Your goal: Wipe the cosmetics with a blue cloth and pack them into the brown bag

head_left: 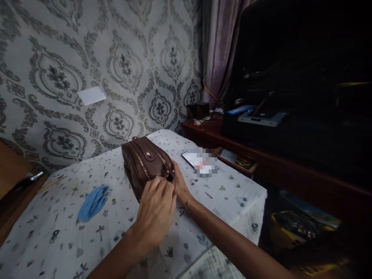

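Observation:
A brown leather bag (142,161) with gold zippers lies on a bed covered by a white patterned sheet (58,232). My left hand (155,211) rests on the bag's near end, fingers curled against it. My right hand (179,185) grips the bag's right end at the zipper, fingers closed there; what they pinch is hidden behind my left hand.
A blue cloth (92,202) lies on the sheet left of the bag. A phone (192,158) sits on the bed's far right. A dark wooden shelf (261,155) with small items runs along the right. Patterned wallpaper is behind. A wooden surface (11,182) stands at the left.

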The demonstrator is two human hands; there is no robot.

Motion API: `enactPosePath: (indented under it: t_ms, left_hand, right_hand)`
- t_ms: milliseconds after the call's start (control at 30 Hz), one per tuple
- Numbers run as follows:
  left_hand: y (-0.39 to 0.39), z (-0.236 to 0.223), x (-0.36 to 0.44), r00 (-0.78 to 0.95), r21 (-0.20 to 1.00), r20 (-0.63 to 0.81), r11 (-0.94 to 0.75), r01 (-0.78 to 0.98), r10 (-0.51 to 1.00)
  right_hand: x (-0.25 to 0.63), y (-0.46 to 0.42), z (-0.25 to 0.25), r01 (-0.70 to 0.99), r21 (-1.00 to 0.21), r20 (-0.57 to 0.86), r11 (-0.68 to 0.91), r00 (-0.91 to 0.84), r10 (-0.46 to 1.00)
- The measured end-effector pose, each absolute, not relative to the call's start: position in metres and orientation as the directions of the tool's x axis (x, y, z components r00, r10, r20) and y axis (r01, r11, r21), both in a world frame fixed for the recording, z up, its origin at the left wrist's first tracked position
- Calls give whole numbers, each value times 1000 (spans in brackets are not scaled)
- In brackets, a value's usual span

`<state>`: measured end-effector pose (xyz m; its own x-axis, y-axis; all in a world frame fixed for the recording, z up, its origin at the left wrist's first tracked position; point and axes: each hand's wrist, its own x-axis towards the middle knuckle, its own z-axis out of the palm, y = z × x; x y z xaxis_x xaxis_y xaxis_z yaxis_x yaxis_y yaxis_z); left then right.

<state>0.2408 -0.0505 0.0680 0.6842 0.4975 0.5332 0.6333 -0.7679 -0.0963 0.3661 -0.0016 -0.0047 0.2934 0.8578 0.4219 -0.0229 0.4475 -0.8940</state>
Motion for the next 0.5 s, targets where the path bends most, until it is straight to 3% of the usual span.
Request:
enactPosePath:
  t_ms: [100, 300, 400, 500]
  left_hand:
    - [-52, 63, 246, 644, 13, 507, -752, 659, 573]
    - [-53, 54, 244, 629, 122, 494, -764, 633, 600]
    - [-54, 51, 245, 629, 139, 489, -766, 628, 604]
    - [-54, 48, 247, 638, 112, 477, -762, 638, 605]
  right_hand:
    - [367, -1, -3, -100, -917, 343, 385, 291, 893]
    - [378, 1, 4, -286, -897, 268, 336, 251, 930]
    - [386, 0, 9, -478, -835, 212, 272, 177, 961]
    - [390, -1, 13, -564, -798, 142, 213, 167, 976]
